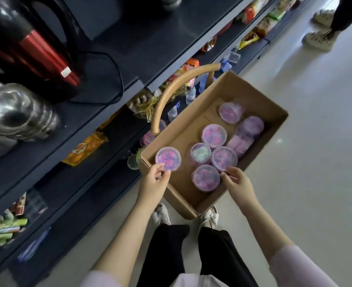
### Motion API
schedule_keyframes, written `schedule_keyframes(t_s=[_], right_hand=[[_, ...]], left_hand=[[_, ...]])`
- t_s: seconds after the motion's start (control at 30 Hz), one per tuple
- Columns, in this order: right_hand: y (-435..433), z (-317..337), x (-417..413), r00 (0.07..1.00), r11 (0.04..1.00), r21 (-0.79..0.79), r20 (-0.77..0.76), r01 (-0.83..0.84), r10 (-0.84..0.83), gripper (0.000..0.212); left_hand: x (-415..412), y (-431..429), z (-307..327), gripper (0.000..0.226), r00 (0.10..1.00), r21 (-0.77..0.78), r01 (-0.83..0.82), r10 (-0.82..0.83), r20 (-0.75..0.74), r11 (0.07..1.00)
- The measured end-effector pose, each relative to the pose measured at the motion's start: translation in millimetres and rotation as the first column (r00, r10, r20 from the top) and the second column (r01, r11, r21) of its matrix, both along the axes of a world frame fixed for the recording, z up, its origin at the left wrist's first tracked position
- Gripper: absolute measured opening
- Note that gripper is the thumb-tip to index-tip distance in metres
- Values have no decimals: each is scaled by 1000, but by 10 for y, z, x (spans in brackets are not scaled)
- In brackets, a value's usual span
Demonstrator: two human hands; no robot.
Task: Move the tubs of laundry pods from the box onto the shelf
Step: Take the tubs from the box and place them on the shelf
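A cardboard box point(270, 129) stands on the floor in front of my feet, holding several clear round tubs of pink and purple laundry pods. My left hand point(154, 179) grips one tub point(168, 158) by its near edge at the box's left corner, close to the dark shelf unit point(100, 129). My right hand point(236, 179) has its fingers spread, touching the side of the nearest tub point(206, 178) and the rim of the tub behind it point(223, 158). It has not closed round either. More tubs point(214, 136) stand further back in the box.
The shelves on the left carry a red and black kettle point(36, 48), steel pots point(15, 114), snack packets point(86, 148) and a basket with a curved wooden handle point(177, 88). Another person's shoes point(318, 40) stand on the pale floor at the top right.
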State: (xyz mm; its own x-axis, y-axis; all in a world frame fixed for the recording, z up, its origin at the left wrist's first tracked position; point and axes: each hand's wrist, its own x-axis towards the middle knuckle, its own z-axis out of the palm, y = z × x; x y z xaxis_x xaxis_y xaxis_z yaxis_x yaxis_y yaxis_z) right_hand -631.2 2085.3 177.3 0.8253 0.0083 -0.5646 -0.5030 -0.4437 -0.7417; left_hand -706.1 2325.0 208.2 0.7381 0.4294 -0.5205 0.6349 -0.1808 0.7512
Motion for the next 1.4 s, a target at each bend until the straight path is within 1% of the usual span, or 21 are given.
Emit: schedule_keyframes(t_s=[0.1, 0.2, 0.27, 0.33, 0.4, 0.5, 0.57, 0.67, 0.73, 0.8, 0.83, 0.97, 1.03, 1.07, 1.1, 1.17, 1.23, 1.3, 1.33, 1.4], right_hand=[[153, -433, 150, 991, 996, -30, -103, 84, -87, 50], [310, -845, 267, 969, 987, -61, -193, 148, -157, 66], [387, -1067, 307, 950, 977, -101, -236, 186, -205, 70], [434, -1243, 325, 928, 965, -125, -270, 229, -256, 71], [463, -1364, 326, 910, 958, -132, -302, 254, -283, 75], [505, -1469, 317, 890, 950, -151, -335, 273, -309, 85], [532, -1508, 316, 893, 943, -193, -317, 269, -320, 87], [591, -1542, 309, 900, 943, -225, -308, 245, -307, 82], [644, -1565, 295, 893, 946, -217, -331, 242, -304, 65], [689, -1605, 257, 893, 953, -203, -348, 226, -285, 41], [705, -1625, 240, 893, 956, -196, -356, 217, -275, 37], [712, -1740, 173, 870, 963, -168, -417, 209, -262, 47], [702, -1778, 149, 881, 975, -175, -428, 134, -198, 52], [701, -1774, 151, 884, 980, -172, -437, 97, -164, 52], [699, -1747, 169, 885, 984, -162, -445, 75, -140, 48], [662, -1653, 230, 898, 988, -142, -427, 54, -111, 35], [567, -1483, 313, 915, 988, -138, -384, 75, -123, 22], [424, -1254, 397, 931, 982, -126, -321, 142, -176, 15], [355, -1119, 440, 936, 978, -106, -288, 181, -204, 17], [238, -818, 516, 939, 967, -48, -232, 251, -255, 29]], left_hand=[[364, 125, -469, 37, 996, -34, -30, 27, -81, 999], [727, 258, -911, 56, 987, -49, -62, 54, -152, 997], [902, 366, -1180, 66, 976, -14, -57, 53, -210, 998], [1016, 469, -1419, 77, 952, 12, -48, 49, -302, 999], [1089, 536, -1611, 88, 920, -15, -57, 47, -389, 998], [1159, 576, -1814, 91, 889, -67, -103, 62, -454, 992], [1180, 598, -1890, 89, 875, -58, -121, 79, -478, 991], [1195, 623, -1963, 84, 872, -28, -107, 81, -482, 994], [1206, 615, -2002, 74, 878, -52, -96, 60, -474, 994], [1214, 591, -2041, 53, 880, -105, -63, 6, -475, 992], [1210, 580, -2059, 47, 874, -127, -50, -18, -485, 991], [1187, 607, -2137, 37, 854, -143, -42, -38, -519, 989], [1195, 633, -2156, 34, 848, -144, -69, -18, -530, 987], [1205, 641, -2149, 28, 849, -137, -85, 0, -528, 987], [1216, 645, -2134, 22, 853, -122, -99, 21, -522, 987], [1229, 621, -2048, 26, 865, -119, -122, 47, -500, 985], [1218, 558, -1909, 27, 890, -149, -115, 35, -454, 982], [1184, 484, -1706, 25, 916, -192, -124, 38, -400, 973], [1156, 450, -1587, 25, 923, -217, -153, 60, -381, 964], [1069, 398, -1341, 28, 931, -240, -214, 124, -343, 947]])
